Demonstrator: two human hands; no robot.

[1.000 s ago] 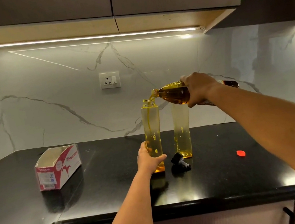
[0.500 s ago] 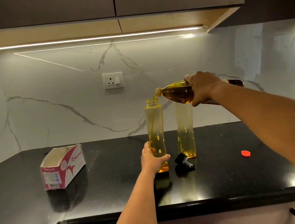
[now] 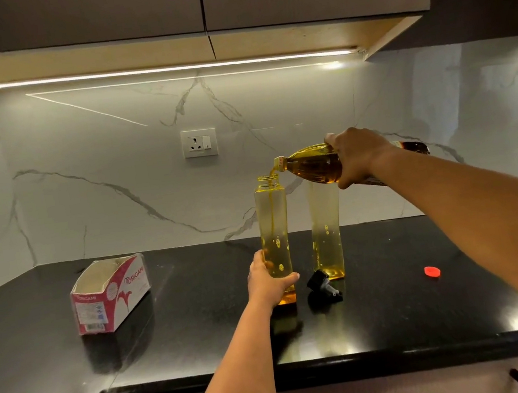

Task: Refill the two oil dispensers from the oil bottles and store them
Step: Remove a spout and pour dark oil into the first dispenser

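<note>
Oil bottle [image 3: 311, 165] is being gripped around its body by the right hand [image 3: 357, 157], fingers wrapped over the top, thumb underneath; bottle is being held tipped nearly level, neck to the left, base hidden behind the wrist. A thin stream of oil [image 3: 273, 201] is being poured from its mouth into the open neck of the near dispenser [image 3: 273, 224].

Near dispenser is being steadied low down by the left hand [image 3: 268, 283], thumb curled across the front, fingers round the far side. It is standing upright on the worktop [image 3: 204, 337], toward the middle, a shallow layer of amber oil is being collected at its bottom, droplets clinging to the inside wall.

Second dispenser [image 3: 325, 230] is being left upright just behind and to the right of the first, closer to the back edge; its top is hidden by the tilted bottle. A little oil is showing at its foot.

Black pourer cap [image 3: 321, 284] is lying on its side on the worktop between the two dispensers' bases, just right of the held one, touching neither as far as can be told.

Red bottle cap [image 3: 432, 271] is lying flat well to the right, apart from everything.

Open cardboard box [image 3: 111, 293], red and white, is sitting toward the left side of the worktop.

Wall socket [image 3: 199, 142] is being seen on the marble backsplash above.
</note>
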